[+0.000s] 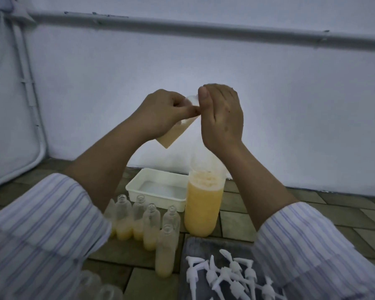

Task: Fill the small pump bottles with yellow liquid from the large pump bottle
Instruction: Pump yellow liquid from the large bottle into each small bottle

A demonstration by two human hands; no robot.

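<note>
Left hand (160,111) grips a small bottle (173,135), tilted, part full; right hand (222,115) flat against its mouth. Probably light, slick plastic: hold mid-body.

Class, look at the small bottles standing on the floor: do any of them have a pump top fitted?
No: the small bottles stand open-necked, and the white pump tops lie loose on the dark tray.

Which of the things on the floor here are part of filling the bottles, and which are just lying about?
In use: small bottle tilted, gripped by the left hand; right hand at its neck; large bottle of yellow liquid; open small bottles; white pump heads.

Lying about: white tub; dark mat; wall pipe.
</note>
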